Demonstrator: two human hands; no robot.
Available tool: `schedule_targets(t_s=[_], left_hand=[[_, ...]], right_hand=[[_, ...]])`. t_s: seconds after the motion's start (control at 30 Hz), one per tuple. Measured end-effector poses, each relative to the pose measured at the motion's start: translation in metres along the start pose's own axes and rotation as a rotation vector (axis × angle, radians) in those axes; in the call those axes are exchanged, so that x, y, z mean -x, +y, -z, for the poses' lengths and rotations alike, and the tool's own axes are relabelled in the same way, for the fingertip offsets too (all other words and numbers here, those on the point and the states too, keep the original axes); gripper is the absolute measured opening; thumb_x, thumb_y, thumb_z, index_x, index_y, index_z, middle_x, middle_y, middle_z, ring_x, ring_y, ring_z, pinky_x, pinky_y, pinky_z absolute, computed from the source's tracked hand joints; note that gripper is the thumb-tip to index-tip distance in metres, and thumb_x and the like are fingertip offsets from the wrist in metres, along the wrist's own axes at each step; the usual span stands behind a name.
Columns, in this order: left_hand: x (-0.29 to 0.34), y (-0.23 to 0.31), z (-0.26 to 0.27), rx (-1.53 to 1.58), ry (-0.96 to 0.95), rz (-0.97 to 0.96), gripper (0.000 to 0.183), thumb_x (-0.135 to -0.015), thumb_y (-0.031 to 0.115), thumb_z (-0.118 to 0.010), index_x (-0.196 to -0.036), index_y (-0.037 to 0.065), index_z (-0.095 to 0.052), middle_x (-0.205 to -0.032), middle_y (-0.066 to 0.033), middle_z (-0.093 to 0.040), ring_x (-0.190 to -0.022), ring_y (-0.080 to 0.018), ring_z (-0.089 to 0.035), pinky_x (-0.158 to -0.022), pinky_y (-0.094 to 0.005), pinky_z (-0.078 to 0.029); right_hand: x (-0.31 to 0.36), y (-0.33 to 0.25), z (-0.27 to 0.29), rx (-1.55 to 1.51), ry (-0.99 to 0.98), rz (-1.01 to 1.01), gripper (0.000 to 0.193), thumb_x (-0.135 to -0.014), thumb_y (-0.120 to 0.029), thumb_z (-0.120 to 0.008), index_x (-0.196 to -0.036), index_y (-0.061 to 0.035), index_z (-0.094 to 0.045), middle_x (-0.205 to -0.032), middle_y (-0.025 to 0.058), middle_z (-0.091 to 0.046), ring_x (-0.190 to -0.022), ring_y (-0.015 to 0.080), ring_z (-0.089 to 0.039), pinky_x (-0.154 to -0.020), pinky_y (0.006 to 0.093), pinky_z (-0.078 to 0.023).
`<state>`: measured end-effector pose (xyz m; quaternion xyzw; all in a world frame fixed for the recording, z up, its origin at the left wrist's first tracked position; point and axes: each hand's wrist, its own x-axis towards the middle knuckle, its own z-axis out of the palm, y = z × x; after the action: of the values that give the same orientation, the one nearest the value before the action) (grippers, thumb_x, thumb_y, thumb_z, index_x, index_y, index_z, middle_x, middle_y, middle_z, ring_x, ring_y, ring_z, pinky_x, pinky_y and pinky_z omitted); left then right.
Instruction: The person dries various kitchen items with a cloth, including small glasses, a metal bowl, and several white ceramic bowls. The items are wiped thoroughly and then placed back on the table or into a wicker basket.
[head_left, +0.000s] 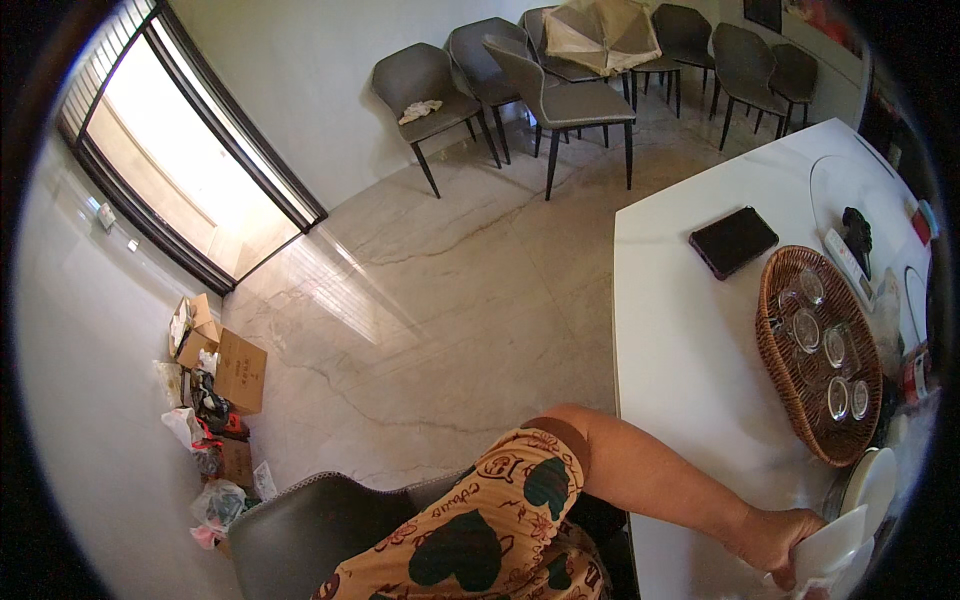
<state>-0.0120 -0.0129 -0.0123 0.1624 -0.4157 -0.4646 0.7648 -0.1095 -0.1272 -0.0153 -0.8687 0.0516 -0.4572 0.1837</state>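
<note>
My left hand reaches over the near right corner of the white table, fingers closed around the edge of a white dish. More white showing just below and beside that dish is cut off by the dark rim, so its shape is unclear. Right behind it a round white plate stands tilted. Farther along the table lies an oval brown wicker basket holding several small clear glass cups. My right hand is out of view.
A black phone, a white remote and a black object lie on the table. Grey chairs line the back wall, one bearing a mesh food cover. Cardboard boxes and bags sit by the left wall.
</note>
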Motion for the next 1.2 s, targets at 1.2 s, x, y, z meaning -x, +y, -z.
schedule_targets(t_s=[1.2], left_hand=[[0.005,0.042,-0.009,-0.891,-0.229,0.219,0.041,-0.074,0.004,-0.072,-0.112,0.002,-0.057,-0.105,-0.0128,-0.063,-0.085,-0.0275,-0.065,-0.077,-0.0335,-0.051]], right_hand=[[-0.038,0.003,0.054,-1.137,-0.321,-1.068,0.042,-0.097,-0.039,-0.042,-0.106,0.0000,-0.057,-0.087,0.0091,-0.063,-0.076,0.0159,-0.062,-0.070,0.0281,-0.051]])
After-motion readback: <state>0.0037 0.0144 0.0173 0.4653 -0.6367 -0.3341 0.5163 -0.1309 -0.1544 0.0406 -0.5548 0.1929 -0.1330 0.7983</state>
